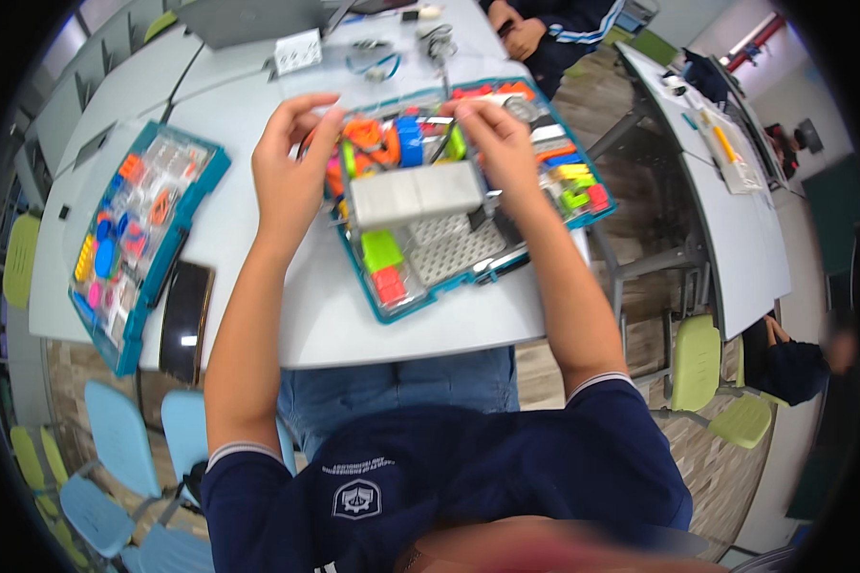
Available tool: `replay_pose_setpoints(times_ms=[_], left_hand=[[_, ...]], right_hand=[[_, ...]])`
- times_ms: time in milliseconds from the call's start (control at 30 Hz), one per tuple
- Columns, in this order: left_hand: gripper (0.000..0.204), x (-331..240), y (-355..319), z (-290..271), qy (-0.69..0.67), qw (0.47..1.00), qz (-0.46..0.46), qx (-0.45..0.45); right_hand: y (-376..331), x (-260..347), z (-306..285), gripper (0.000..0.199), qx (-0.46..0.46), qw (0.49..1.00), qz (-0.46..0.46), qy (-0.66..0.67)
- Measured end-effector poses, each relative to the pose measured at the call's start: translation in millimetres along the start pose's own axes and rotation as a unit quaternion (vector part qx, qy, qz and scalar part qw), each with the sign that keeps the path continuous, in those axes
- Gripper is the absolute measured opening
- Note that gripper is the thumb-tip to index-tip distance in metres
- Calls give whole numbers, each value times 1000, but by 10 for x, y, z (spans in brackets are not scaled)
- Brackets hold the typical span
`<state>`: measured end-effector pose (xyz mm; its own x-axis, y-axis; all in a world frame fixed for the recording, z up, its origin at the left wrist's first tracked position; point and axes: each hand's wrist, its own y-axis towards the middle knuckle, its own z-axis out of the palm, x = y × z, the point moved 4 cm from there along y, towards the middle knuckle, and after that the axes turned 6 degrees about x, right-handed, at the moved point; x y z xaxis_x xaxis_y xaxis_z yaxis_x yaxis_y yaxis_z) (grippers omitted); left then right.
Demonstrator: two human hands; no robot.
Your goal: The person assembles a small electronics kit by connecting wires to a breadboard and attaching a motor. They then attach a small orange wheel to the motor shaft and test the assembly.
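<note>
Two hands work over a teal parts tray [392, 307] crammed with small coloured plastic pieces: the left hand [291, 172] curls at its far-left corner, fingers bent onto orange pieces [365, 134], though whether it grips one I cannot tell; the right hand [502, 143] has its fingertips closed about a small grey part [446, 143] near a blue wheel [409, 138]. One risk, I judge: the tray's near corner sits close to the white table [354, 329] edge, so a hard pull could tip it and scatter pieces. A second teal tray [215, 172] and a dark phone [186, 320] lie to the left. Around stand more white tables, green and blue chairs, and another person across.
</note>
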<state>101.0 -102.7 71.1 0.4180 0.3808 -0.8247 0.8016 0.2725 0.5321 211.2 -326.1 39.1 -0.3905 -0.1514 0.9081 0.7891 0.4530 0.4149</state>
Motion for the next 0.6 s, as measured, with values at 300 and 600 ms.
replay_pose_setpoints(times_ms=[300, 600], left_hand=[[24, -21, -23, -17, 46, 998, 34, -24], [25, 114, -1, -54, -10, 999, -9, -37]], right_hand=[[16, -46, -11, 25, -13, 999, 16, 34], [5, -58, -7, 27, -32, 999, 5, 39]])
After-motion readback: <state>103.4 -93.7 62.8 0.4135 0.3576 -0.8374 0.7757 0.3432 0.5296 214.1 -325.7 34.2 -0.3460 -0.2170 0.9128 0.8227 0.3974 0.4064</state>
